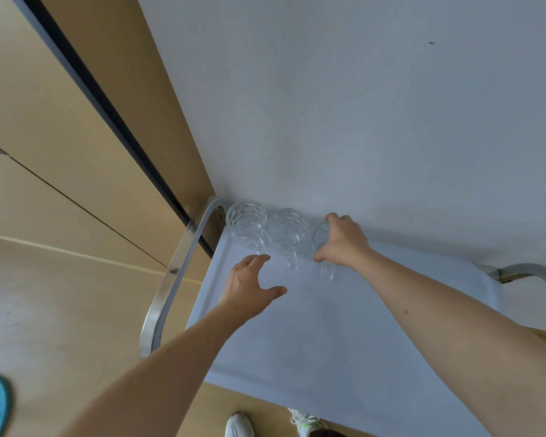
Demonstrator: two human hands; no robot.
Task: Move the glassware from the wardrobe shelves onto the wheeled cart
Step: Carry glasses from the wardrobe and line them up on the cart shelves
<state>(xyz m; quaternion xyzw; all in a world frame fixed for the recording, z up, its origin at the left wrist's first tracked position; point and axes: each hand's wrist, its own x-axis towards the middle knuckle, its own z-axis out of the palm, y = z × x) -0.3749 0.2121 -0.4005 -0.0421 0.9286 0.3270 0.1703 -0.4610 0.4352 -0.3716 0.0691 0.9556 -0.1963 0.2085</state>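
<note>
Head view, and three glass mugs line the cart's (pixel 344 326) far edge by the wall. Right hand (pixel 341 241) wraps the third mug (pixel 320 239), fingers curled over its rim. Left hand (pixel 249 285) hovers empty, fingers spread, just short of the first mug (pixel 246 223) and second mug (pixel 287 230). Clear cut glass: rigid, probably slick and breakable. Each handle faces the near edge, likely the safest hold.

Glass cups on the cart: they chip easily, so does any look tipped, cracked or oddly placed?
Nothing stands out. Two glass cups stand upright at the far left of the cart top, close together by the wall. The right hand grips a third cup beside them. The left hand hovers open. No cracks are visible.
</note>
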